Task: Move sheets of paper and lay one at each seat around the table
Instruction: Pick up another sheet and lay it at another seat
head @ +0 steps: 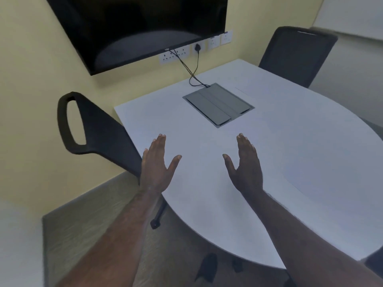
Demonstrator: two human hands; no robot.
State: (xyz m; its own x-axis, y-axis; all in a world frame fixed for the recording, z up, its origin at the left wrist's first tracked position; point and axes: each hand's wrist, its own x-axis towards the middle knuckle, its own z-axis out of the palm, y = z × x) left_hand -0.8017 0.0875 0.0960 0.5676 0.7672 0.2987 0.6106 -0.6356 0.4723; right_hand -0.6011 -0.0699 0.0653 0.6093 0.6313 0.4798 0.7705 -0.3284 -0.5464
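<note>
Both bare hands hung palm-down above the near part of the white rounded surface (290, 141), each grip spread flat and empty. The left hand (156, 164) had its fingers close together and its thumb splayed toward the middle; the right hand (245, 164) mirrored it, thumb pointing inward. The two were apart, with bare tabletop between them. Whether the palms touched the surface or floated just over it I could not tell.

The sheets of white paper were hard to pick out against the white top. A faint straight edge by the far right seat suggested one sheet (255, 83) lying flat there, and another faint line near the right rim hinted at a second sheet (331, 172); neither was sure.

Beyond the hands, a grey rectangular cable hatch (217, 104) sat flush in the middle of the surface, with black cables (194, 73) running from its far corner up to the wall sockets (176, 53). A black moulded chair (97, 129) stood at the left edge, a black mesh-backed chair (294, 56) at the far right corner. A dark wall-mounted screen (136, 27) hung above the sockets.
</note>
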